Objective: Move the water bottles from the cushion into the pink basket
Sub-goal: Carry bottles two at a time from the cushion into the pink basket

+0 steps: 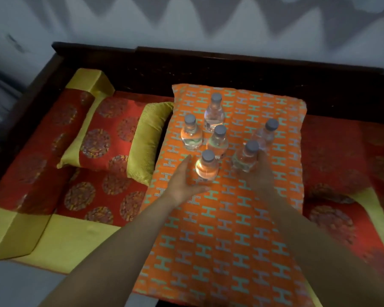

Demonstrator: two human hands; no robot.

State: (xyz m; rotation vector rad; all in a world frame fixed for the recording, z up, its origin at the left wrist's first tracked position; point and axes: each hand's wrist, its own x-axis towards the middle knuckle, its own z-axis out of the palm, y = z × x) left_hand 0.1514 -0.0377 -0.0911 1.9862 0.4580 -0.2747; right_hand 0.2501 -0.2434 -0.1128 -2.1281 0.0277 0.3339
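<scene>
Several small clear water bottles with grey caps stand upright on an orange cushion (220,229) patterned with teal H shapes. My left hand (182,182) is wrapped around the nearest bottle (206,167) from its left side. My right hand (261,171) grips another bottle (246,158) from its right side. Behind them stand a centre bottle (218,140), a left bottle (191,134), a far bottle (214,113) and a right bottle (266,132). No pink basket is in view.
The cushion lies on a dark wooden daybed (208,69) with red and gold upholstery. A red and gold pillow (111,138) lies to the left of the cushion. A grey wall stands behind.
</scene>
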